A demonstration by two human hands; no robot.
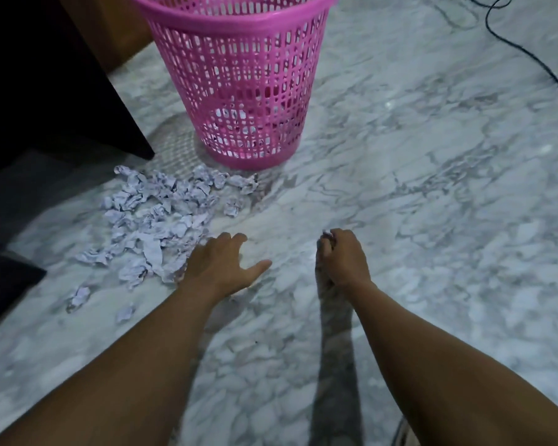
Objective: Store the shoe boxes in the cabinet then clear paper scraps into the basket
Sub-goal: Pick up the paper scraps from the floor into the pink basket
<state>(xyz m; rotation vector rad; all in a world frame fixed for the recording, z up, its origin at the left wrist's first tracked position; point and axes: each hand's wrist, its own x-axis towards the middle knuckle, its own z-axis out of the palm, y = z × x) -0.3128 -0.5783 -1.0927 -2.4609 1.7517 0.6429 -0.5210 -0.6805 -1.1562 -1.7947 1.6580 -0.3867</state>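
A pink lattice basket (239,75) stands upright on the marble floor, with a few paper scraps visible through its wall at the bottom. A heap of crumpled white paper scraps (155,217) lies on the floor in front of it and to its left. My left hand (219,265) is spread open, palm down, at the right edge of the heap. My right hand (342,255) hovers to the right, fingers closed around a small crumpled paper scrap (326,237) that peeks out at the fingertips. No shoe boxes are in view.
Dark furniture (45,91) fills the left side, with a wooden panel (110,30) behind the basket. A black cable (529,56) runs across the floor at the upper right. Two stray scraps (81,296) lie near the lower left.
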